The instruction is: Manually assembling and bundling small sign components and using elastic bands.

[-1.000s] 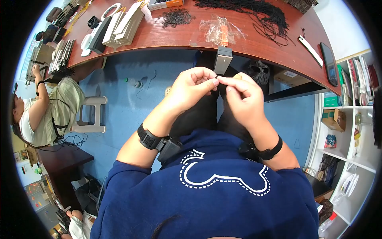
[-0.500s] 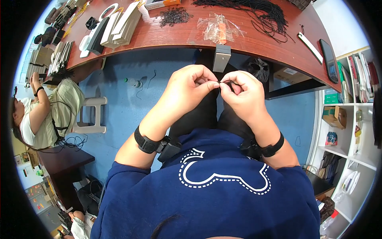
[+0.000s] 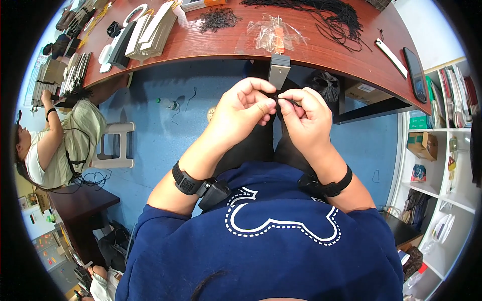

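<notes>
My two hands are close together over my lap, in front of the table edge. My right hand pinches a thin black cord between thumb and index finger, and part of it shows behind the fingertips. My left hand is just beside it, almost touching. Its index finger is raised away from the thumb, while the thumb presses toward the other curled fingers. Whatever lies under that thumb is too small and dark to make out against my black trousers.
The reddish-brown table carries a pile of short black cords, clear plastic wrapping, a heap of long black cords, stacked white pieces and a phone. A grey block is at its edge. Another person sits at left.
My left index finger has lifted off the thumb and the left hand has loosened. My right hand keeps its pinch. At left, the other person's arm has moved slightly.
</notes>
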{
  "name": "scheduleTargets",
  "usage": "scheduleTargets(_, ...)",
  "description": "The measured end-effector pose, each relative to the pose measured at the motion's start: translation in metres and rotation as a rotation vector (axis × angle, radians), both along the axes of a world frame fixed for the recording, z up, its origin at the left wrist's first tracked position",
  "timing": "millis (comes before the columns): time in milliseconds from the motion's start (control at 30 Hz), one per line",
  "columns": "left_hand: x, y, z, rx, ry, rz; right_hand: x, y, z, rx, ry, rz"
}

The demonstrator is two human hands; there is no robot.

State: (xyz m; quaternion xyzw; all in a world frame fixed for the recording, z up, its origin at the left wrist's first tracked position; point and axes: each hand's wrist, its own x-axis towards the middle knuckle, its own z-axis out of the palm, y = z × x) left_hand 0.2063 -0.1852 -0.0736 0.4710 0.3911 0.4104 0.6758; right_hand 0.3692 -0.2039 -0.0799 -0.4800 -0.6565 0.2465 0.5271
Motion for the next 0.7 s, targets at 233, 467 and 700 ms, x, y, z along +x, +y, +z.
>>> scheduleTargets(233,-0.001,0.0,0.0,0.02,0.003,-0.004,0.005,0.006,-0.011,-0.153,0.143,0.153)
scheduleTargets(467,-0.001,-0.001,-0.01,-0.025,-0.148,0.006,0.01,0.007,-0.01,-0.597,0.722,0.393)
scheduleTargets(700,-0.002,-0.003,-0.005,-0.082,-0.117,0.026,0.009,0.003,0.01,-0.66,0.38,0.293)
